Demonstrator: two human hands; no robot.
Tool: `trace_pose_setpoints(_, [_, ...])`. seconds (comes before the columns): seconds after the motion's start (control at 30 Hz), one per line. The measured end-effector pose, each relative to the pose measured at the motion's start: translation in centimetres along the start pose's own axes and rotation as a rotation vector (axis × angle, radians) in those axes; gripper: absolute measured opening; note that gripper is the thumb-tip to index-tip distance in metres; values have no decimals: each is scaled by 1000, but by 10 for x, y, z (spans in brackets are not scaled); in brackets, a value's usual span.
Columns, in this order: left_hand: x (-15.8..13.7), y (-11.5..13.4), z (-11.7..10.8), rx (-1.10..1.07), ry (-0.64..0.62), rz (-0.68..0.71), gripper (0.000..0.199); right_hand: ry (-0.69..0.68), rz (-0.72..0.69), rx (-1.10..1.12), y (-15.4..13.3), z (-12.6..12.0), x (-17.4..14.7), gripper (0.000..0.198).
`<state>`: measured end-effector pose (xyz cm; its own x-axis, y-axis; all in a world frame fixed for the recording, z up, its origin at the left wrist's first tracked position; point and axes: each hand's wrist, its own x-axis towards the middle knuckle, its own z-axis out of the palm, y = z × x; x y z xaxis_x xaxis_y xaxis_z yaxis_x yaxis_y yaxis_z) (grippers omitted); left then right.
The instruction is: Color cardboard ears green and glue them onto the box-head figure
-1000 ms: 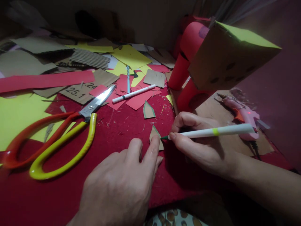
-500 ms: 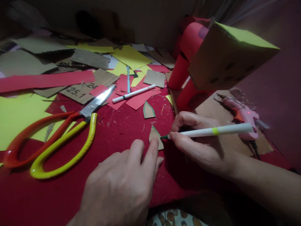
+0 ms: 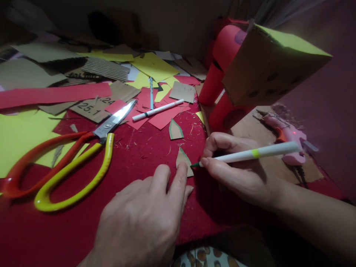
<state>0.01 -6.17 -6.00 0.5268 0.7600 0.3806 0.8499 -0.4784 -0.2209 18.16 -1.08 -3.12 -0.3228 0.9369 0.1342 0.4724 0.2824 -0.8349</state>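
With its index fingertip, my left hand (image 3: pixel 147 215) presses a small pointed cardboard piece (image 3: pixel 183 157) flat onto the red cloth; the fingers are extended and partly apart. My right hand (image 3: pixel 236 170) is closed round a white felt-tip pen (image 3: pixel 236 154) with a yellow-green band. Its green tip touches the right edge of that piece, near the lower corner. Green line runs along the piece's upper edges. Just beyond lies a second pointed cardboard piece (image 3: pixel 176 129) with green edging. Left of my hands rest scissors (image 3: pixel 107 128) with orange and yellow handles, blades partly apart.
A capped white pen (image 3: pixel 158 110) lies on red paper scraps. Cardboard and coloured paper (image 3: pixel 155 66) pile up at the back left. At right stands a red-and-cardboard figure (image 3: pixel 256 70) with a box head, beside a pink glue gun (image 3: pixel 292 137) with a lit red light.
The pen tip has slid slightly down along the right edge of the cardboard piece, my right hand moving with it. My left hand stays in place.
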Motion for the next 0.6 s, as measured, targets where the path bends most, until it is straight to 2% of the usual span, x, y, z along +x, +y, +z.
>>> trace_pose_setpoints(0.13, [-1, 0, 1, 15, 5, -2, 44, 13, 55, 20, 0, 0, 0, 16])
trace_pose_setpoints(0.5, [-2, -1, -1, 9, 3, 8, 44, -42, 56, 32, -2, -1, 1, 16])
trace_pose_setpoints(0.6, [-2, -1, 0, 11, -5, 4, 44, -12, 72, 53, -1, -1, 1, 16])
